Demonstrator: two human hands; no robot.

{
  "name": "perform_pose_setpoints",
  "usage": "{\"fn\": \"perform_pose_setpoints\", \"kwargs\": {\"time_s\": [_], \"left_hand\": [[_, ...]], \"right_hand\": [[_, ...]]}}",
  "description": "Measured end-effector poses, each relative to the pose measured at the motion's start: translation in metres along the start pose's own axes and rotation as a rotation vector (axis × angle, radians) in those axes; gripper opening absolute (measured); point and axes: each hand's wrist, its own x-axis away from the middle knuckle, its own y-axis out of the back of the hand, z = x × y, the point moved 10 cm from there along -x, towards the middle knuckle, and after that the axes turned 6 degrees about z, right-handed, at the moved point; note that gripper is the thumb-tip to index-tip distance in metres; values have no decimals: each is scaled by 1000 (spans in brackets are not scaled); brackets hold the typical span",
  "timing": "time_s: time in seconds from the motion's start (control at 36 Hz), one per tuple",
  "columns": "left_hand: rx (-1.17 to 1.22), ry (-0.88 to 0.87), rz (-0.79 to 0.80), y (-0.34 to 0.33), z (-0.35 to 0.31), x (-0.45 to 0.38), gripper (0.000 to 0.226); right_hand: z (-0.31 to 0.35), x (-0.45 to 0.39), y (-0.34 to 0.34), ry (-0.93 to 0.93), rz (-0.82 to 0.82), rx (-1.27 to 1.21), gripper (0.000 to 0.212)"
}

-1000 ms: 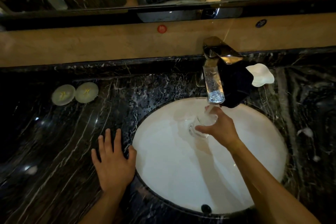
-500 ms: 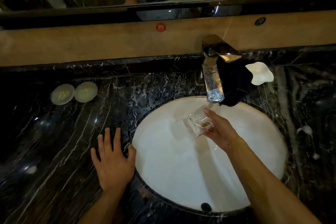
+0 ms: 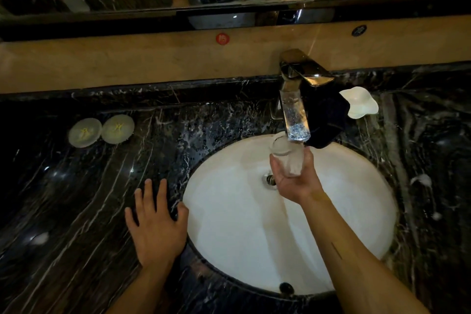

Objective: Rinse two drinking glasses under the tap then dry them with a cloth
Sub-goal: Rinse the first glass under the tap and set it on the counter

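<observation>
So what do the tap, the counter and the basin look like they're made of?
Tap: polished metal, likely chrome; it mirrors the light.
Counter: glossy black stone, apparently marble, with pale veins and highlights.
Basin: smooth white glazed ceramic, by its even sheen.

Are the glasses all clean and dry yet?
Not yet. Nothing looks finished. The right hand holds one glass under the tap, while the left hand rests flat on the counter. I can't see a second glass. Drying is left; a dark cloth waits beside the tap.
</observation>
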Motion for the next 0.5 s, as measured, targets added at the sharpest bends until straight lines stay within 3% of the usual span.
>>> {"fn": "perform_pose_setpoints", "kwargs": {"time_s": [0.25,0.5], "left_hand": [[17,3,14,-2,1,0,71],[36,18,44,-1,0,0,73]], "right_hand": [[-5,23,27,-119,111,-139,81],[35,72,45,78,75,266,59]]}}
